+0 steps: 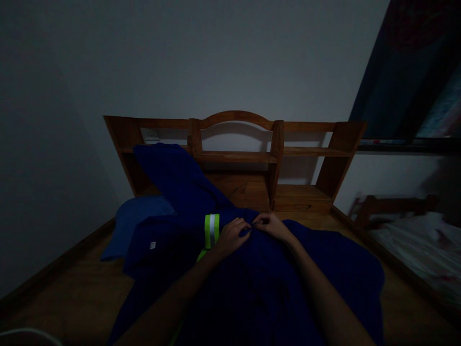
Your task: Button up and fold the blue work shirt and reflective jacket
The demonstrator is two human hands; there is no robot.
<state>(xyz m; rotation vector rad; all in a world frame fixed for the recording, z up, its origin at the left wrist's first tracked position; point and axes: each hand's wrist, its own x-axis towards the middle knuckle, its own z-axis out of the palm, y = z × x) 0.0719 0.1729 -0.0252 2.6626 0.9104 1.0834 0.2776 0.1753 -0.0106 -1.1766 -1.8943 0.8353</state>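
Observation:
A dark blue work garment (324,274) with a yellow-green and silver reflective band (212,230) lies spread on a wooden bed base (75,298). My left hand (232,236) rests on the cloth just right of the band, its fingers curled and pinching the fabric. Close beside it, my right hand (271,226) pinches the same fold, fingertips almost meeting those of the left. One sleeve (173,175) of the garment runs up to the left against the headboard. The room is dim.
A wooden headboard with shelves (236,156) stands against the white wall behind the garment. A lighter blue cloth (131,221) lies at the garment's left. To the right are a second bed with pale bedding (414,245) and a dark curtain (406,72).

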